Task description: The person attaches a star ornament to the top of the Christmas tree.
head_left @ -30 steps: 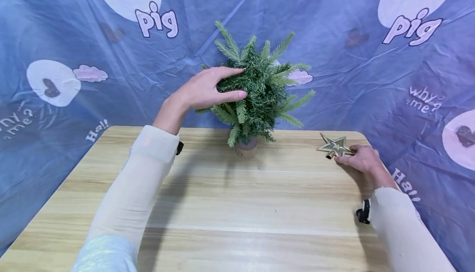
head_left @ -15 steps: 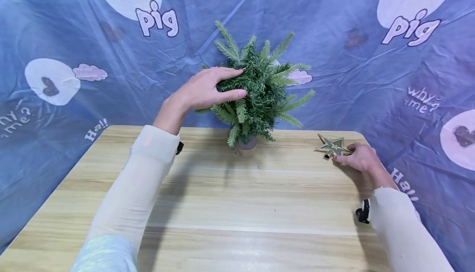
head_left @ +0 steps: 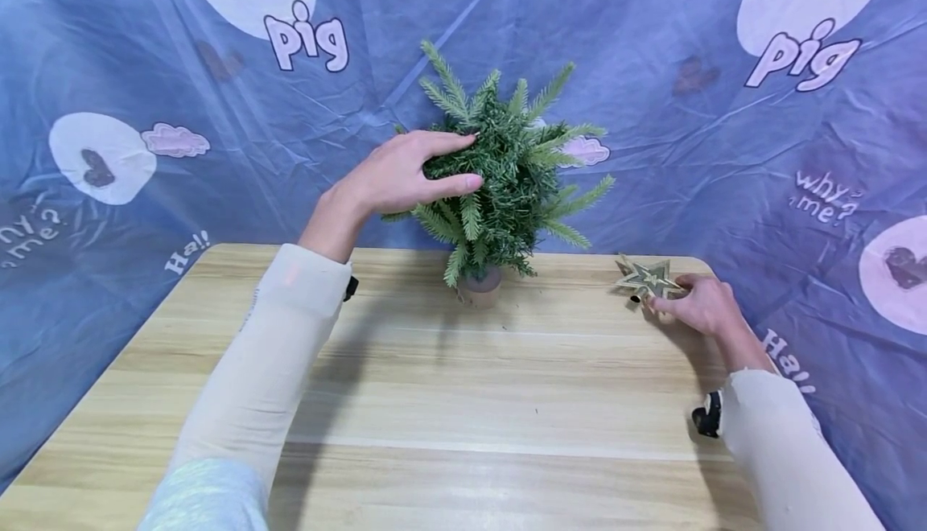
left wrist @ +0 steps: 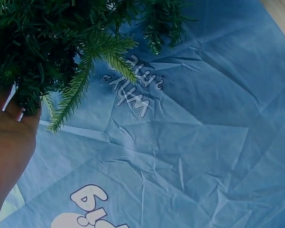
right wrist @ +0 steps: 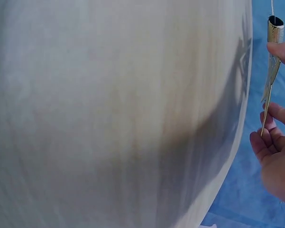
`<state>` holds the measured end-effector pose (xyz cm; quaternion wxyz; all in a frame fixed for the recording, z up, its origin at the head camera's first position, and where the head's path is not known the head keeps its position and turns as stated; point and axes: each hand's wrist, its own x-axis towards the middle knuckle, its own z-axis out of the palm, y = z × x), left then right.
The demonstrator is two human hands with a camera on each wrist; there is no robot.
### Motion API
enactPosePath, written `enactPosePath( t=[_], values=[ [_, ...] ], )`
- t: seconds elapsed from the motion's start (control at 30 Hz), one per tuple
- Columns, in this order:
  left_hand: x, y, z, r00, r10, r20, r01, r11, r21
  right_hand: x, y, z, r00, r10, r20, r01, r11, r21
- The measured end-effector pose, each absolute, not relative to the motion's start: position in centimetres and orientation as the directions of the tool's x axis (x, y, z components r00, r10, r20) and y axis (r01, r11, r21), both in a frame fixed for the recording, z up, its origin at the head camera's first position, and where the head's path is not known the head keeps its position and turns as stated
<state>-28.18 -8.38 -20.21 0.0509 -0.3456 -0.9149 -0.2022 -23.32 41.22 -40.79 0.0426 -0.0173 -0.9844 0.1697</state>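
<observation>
A small artificial Christmas tree stands upright at the back of the table in the head view. My left hand holds the left side of its foliage, thumb in front and index finger above. In the left wrist view the fingers of the left hand disappear into the dark needles. At the back right, my right hand pinches a gold star tree topper by its right side. Seen edge-on in the right wrist view, the star has its hollow socket end upward, between thumb and fingers.
The tree rises from a small brownish pot on the wooden table. A blue printed cloth hangs close behind the table and along its sides. A few tiny dark bits lie on the tabletop.
My right hand has taken the star more firmly and tilted it up from lying flat on the table. The left hand and tree have stayed in place.
</observation>
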Motion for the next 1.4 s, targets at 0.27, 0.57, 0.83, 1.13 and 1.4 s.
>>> enactPosePath(
  t=[0.27, 0.57, 0.83, 1.13, 1.4],
  values=[
    [-28.1, -8.6, -19.9, -0.751, 0.615, 0.239, 0.659, 0.681, 0.319, -23.5, 40.4, -39.7, -0.996, 0.038, 0.077, 0.007, 0.928, -0.373],
    [-28.0, -8.4, -20.3, -0.759, 0.607, 0.235, 0.65, 0.683, 0.333, -23.0, 39.5, -39.3, -0.993, 0.057, 0.1, 0.01, 0.908, -0.419],
    [-27.9, -8.5, -20.3, -0.755, 0.613, 0.233, 0.654, 0.68, 0.331, -22.7, 39.0, -37.8, -0.986, 0.021, 0.164, -0.046, 0.918, -0.395],
    [-27.9, -8.5, -20.4, -0.762, 0.603, 0.236, 0.646, 0.684, 0.34, -22.8, 38.1, -36.3, -0.975, 0.009, 0.224, -0.079, 0.922, -0.379],
    [-27.9, -8.5, -20.5, -0.751, 0.614, 0.245, 0.659, 0.669, 0.343, -22.8, 37.5, -35.1, -0.968, 0.016, 0.251, -0.083, 0.922, -0.378]
  ],
)
